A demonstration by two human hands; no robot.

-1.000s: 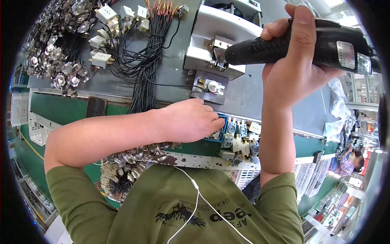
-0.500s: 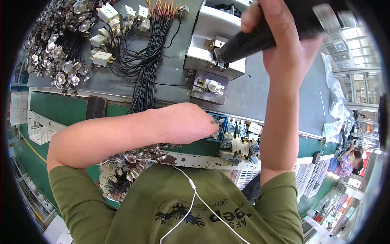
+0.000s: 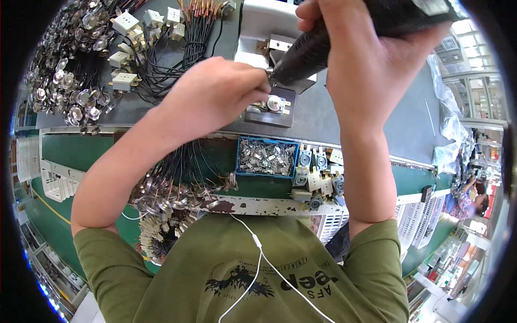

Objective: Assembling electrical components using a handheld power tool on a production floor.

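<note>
Head view, near to far: loose grey-and-white plastic parts (image 3: 326, 187) lie right of your blue tray (image 3: 268, 175) of small metal pieces (image 3: 264, 156). Beyond, a round-topped part (image 3: 276, 103) sits on a dark block (image 3: 269, 118). Your left hand (image 3: 218, 91) has fingers drawn together at the driver's tip; any piece pinched there is hidden. Your right hand (image 3: 366, 64) grips the black driver (image 3: 304, 60) before the metal stand (image 3: 257, 24). Judged by layout, the part is placed, its fastening unconfirmed; the loose parts appear unworked, and white boxes (image 3: 125, 81), far left, further along.

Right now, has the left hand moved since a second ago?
Yes: the left hand went forward, from the blue tray to near the black tool.
</note>
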